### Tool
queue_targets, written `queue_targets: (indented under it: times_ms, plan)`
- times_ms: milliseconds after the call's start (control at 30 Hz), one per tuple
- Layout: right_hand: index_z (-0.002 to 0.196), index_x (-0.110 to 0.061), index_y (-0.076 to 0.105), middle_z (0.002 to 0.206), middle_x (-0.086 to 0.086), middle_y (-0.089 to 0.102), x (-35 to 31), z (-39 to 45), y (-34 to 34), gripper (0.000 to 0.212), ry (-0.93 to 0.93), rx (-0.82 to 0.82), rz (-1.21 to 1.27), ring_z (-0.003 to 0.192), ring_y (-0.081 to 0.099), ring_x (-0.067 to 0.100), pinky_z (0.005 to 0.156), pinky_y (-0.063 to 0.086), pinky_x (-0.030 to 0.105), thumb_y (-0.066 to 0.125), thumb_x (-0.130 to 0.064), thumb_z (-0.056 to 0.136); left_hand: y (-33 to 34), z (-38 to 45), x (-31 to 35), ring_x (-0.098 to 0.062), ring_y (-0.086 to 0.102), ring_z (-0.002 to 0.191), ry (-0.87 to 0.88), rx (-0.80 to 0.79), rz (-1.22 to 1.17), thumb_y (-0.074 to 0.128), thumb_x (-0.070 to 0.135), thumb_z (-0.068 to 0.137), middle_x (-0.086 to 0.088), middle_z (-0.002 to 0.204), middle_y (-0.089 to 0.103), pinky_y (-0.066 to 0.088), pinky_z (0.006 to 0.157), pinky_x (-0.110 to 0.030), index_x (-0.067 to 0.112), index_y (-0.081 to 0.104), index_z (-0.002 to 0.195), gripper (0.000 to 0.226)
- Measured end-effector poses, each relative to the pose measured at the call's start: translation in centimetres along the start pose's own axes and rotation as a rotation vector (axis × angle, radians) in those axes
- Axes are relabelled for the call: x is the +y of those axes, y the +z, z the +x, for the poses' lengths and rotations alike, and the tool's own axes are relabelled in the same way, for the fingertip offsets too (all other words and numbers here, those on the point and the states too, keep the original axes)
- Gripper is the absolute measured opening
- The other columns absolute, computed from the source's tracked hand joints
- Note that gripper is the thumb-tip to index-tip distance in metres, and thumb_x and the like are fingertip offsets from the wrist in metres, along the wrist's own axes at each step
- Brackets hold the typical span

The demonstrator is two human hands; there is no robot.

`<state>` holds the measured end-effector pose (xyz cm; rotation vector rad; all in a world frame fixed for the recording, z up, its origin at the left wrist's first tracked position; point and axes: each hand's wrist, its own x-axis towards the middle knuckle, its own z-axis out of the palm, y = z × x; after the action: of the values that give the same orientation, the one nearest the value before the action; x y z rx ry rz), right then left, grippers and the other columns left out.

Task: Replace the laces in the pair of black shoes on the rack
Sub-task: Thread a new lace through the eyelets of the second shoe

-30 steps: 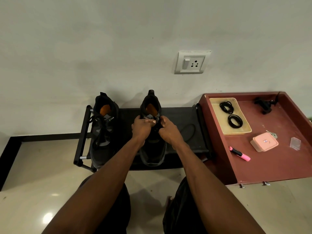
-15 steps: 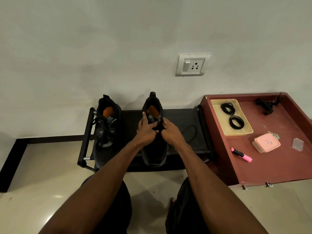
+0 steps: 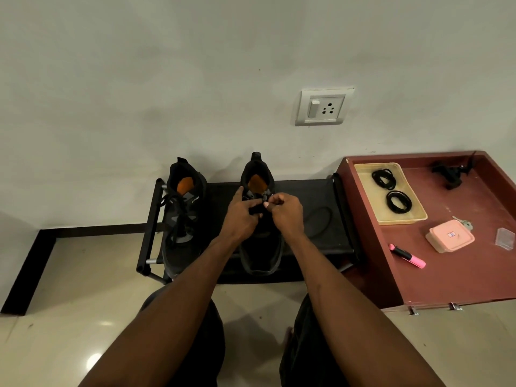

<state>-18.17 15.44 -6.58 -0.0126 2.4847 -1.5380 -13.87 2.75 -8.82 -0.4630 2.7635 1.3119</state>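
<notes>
Black from toe to collar, the left shoe [image 3: 183, 216] stands at the left end of the rack [image 3: 150, 224], heel to the wall, its lace loose over the tongue; it looks untouched, probably waiting its turn. Just beside it to the right stands the right shoe [image 3: 261, 241], set the same way so the eyelets face the person. The left hand [image 3: 240, 216] rests on this shoe's upper near the tongue, fingers curled around the dark lace or tongue edge, thumb raised, likely to steady it. The right hand [image 3: 286, 212] has its grip closed, fingertips pinching what seems to be the lace [image 3: 258, 209] at the top eyelets, so this reads as threading or pulling through. A loose lace loop [image 3: 319, 223] lies on the rack's right part. Further right, a yellow tray [image 3: 418, 216] in the red drawer [image 3: 474, 283] keeps two coiled laces [image 3: 391, 191] within reach, presumably spares.
</notes>
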Motion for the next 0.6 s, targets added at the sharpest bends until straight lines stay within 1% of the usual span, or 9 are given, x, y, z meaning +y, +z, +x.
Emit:
queue_targets:
  times_ms: [67,133,200,233,300,367,433,533,600]
  plan:
    - [0.076,-0.013,0.066,0.079,0.006,0.069,0.1,0.2,0.0,0.015,0.033,-0.031,0.032,0.077,0.065,0.019,0.071,0.054,0.033,0.073,-0.01,0.088,-0.3,-0.5,0.4,-0.032,0.027,0.147,0.005,0.0,0.022,0.069,0.015,0.091,-0.009,0.164,0.017,0.031,0.12,-0.047,0.027,0.063,0.135,0.046]
    - [0.071,-0.014,0.063,0.08,0.01,0.069,0.2,0.4,-0.2,0.021,0.088,-0.044,0.053,0.074,0.063,0.02,0.071,0.055,0.039,0.07,-0.01,0.09,-0.8,-0.8,0.6,-0.031,0.023,0.149,0.012,-0.015,0.053,0.069,0.017,0.093,-0.008,0.166,0.01,0.028,0.121,-0.044,0.031,0.05,0.146,0.058]
    - [0.07,-0.013,0.06,0.077,0.011,0.066,0.1,0.7,-0.6,0.022,0.142,-0.032,0.101,0.071,0.059,0.019,0.068,0.053,0.039,0.066,-0.007,0.091,-1.6,-1.1,0.9,-0.03,0.026,0.148,-0.003,-0.042,0.041,0.074,0.024,0.089,-0.008,0.166,0.011,0.03,0.12,-0.043,0.039,0.029,0.155,0.082]
    - [0.073,-0.011,0.059,0.076,0.01,0.064,-0.1,0.7,-0.8,0.02,0.165,-0.023,0.145,0.072,0.059,0.019,0.067,0.053,0.037,0.063,-0.003,0.091,-2.0,-1.2,1.0,-0.03,0.028,0.147,-0.023,-0.062,0.051,0.077,0.03,0.086,-0.007,0.165,0.012,0.032,0.117,-0.044,0.041,0.021,0.156,0.091]
    - [0.079,-0.007,0.058,0.077,0.009,0.063,-0.8,0.6,-1.5,0.018,0.198,-0.005,0.256,0.07,0.061,0.017,0.064,0.053,0.032,0.055,0.004,0.092,-2.7,-1.1,1.0,-0.032,0.028,0.147,-0.062,-0.121,0.118,0.083,0.043,0.077,-0.006,0.164,0.012,0.034,0.115,-0.048,0.046,0.014,0.156,0.104]
    - [0.083,-0.005,0.056,0.078,0.011,0.064,-1.8,0.4,-2.2,0.018,0.219,0.003,0.418,0.067,0.064,0.015,0.062,0.055,0.025,0.05,0.009,0.094,-3.1,-1.0,0.8,-0.035,0.026,0.147,-0.084,-0.171,0.162,0.088,0.048,0.068,-0.006,0.165,0.009,0.036,0.114,-0.054,0.049,0.008,0.155,0.118]
    - [0.084,-0.004,0.053,0.079,0.014,0.064,-3.0,0.2,-3.4,0.02,0.217,0.013,0.652,0.068,0.068,0.018,0.068,0.059,0.026,0.049,0.012,0.095,-3.4,-1.1,0.8,-0.037,0.03,0.145,-0.087,-0.21,0.161,0.092,0.047,0.061,-0.008,0.164,0.014,0.038,0.113,-0.056,0.048,0.005,0.154,0.127]
    - [0.082,-0.005,0.052,0.084,0.016,0.064,-5.2,0.0,-6.3,0.025,0.154,0.04,0.987,0.075,0.071,0.022,0.074,0.06,0.028,0.047,0.017,0.094,-3.3,-1.2,0.8,-0.036,0.037,0.141,-0.083,-0.194,0.117,0.095,0.041,0.057,-0.012,0.157,0.031,0.04,0.111,-0.051,0.043,0.007,0.152,0.13]
    - [0.083,-0.004,0.054,0.085,0.015,0.066,-7.3,-0.5,-8.5,0.023,0.054,0.017,1.149,0.078,0.072,0.022,0.077,0.06,0.028,0.048,0.016,0.093,-3.2,-1.3,0.9,-0.035,0.039,0.141,-0.092,-0.175,0.084,0.096,0.04,0.056,-0.011,0.156,0.035,0.039,0.111,-0.049,0.041,0.007,0.152,0.131]
